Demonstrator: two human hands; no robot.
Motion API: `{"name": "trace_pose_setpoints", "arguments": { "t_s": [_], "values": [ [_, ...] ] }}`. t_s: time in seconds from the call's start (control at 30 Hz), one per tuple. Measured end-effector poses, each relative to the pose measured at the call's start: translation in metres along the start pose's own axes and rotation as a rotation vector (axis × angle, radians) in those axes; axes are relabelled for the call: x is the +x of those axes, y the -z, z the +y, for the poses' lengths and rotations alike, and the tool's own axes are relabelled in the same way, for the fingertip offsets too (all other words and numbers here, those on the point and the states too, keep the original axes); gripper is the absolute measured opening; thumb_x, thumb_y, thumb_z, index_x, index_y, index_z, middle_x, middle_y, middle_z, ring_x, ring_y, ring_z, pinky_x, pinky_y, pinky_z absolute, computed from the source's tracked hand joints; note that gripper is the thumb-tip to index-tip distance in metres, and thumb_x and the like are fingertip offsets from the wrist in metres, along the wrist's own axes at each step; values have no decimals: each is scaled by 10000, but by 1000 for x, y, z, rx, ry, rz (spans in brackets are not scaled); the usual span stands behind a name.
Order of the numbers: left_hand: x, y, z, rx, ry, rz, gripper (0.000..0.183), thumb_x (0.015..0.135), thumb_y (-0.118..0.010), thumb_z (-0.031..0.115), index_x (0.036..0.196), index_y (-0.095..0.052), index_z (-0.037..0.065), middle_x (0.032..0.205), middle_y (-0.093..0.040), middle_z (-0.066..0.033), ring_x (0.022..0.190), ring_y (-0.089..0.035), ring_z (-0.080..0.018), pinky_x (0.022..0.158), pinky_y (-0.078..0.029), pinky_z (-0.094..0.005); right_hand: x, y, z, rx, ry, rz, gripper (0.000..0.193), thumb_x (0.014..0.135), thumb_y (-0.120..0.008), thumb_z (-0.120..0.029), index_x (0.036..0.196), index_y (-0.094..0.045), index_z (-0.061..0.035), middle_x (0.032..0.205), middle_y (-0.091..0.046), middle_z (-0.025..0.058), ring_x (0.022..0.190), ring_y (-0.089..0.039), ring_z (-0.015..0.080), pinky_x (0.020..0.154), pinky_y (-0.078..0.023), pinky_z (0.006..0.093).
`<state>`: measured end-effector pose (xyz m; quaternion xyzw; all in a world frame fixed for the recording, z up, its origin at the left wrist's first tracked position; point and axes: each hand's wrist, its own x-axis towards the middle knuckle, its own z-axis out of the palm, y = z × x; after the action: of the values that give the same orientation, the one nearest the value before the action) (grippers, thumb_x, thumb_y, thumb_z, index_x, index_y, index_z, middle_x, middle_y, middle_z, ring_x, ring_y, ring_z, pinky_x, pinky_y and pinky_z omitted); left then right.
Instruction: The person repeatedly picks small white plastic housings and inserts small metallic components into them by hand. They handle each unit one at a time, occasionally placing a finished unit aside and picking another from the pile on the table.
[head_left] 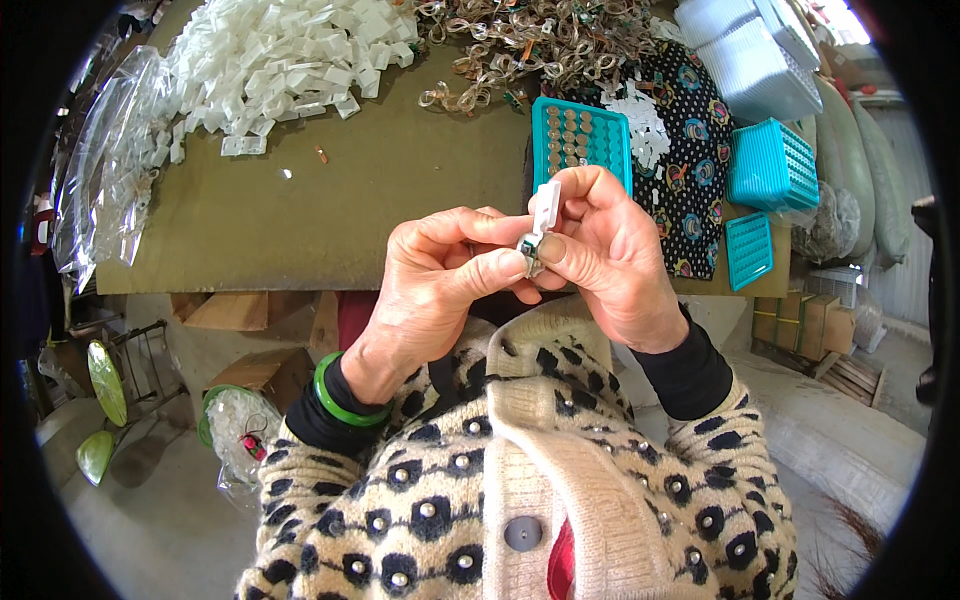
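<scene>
Fingers [492, 229] of left hand [428, 268] and right hand [625, 265] pinch a white plastic piece [546, 206], any lettering unreadable.

On the table [340, 200], plastic pieces [290, 65] left of cable bundles [545, 45], disc tray [612, 140] before the bundles.

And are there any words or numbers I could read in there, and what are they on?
None that I can read.
White plastic piece being held: no clear letters.
Black patterned cloth: prints too small to make out any writing.
Cardboard boxes: too small to tell.
</scene>
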<state>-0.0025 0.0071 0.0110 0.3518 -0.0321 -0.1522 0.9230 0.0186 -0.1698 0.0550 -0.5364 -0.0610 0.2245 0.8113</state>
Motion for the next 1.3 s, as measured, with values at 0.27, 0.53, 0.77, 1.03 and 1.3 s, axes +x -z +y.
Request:
{"name": "trace_pose_setpoints", "arguments": {
  "t_s": [0.27,0.53,0.77,1.03,1.3],
  "values": [
    [0,3,-9,-122,62,44,192,910,-690,73,1077,-606,32,997,-697,-171,839,-709,-260,660,-609,-336,9,1,4,-275,143,50,345,973,-599,-43,1307,-525,0,1051,-648,64,888,-624,95,784,-535,229],
    [-1,2,-4,-240,134,29,233,922,-685,110,1132,-621,31,997,-698,-208,798,-712,-249,589,-564,-275,6,-5,7,-458,275,229,199,961,-625,-31,1153,-636,16,967,-704,62,830,-654,75,691,-557,220],
    [-6,-1,-7,-194,24,84,178,913,-689,61,1073,-624,18,930,-699,-116,679,-663,-178,571,-555,-271,16,-10,21,-1034,960,231,224,798,-665,111,990,-653,-4,871,-688,150,743,-697,283,632,-550,326],
    [-6,5,-14,-271,26,143,165,921,-681,65,1064,-608,29,981,-684,-100,761,-664,-163,639,-572,-291,10,-14,24,-845,681,71,302,831,-643,51,1120,-645,-36,960,-629,95,883,-586,264,675,-490,289],
    [-6,8,-23,-444,131,25,220,867,-766,170,970,-593,83,930,-630,14,873,-619,-92,798,-539,-270,25,-9,48,-918,1073,63,253,865,-695,-39,1097,-621,29,922,-599,100,800,-557,252,716,-512,384]
  ]
}}
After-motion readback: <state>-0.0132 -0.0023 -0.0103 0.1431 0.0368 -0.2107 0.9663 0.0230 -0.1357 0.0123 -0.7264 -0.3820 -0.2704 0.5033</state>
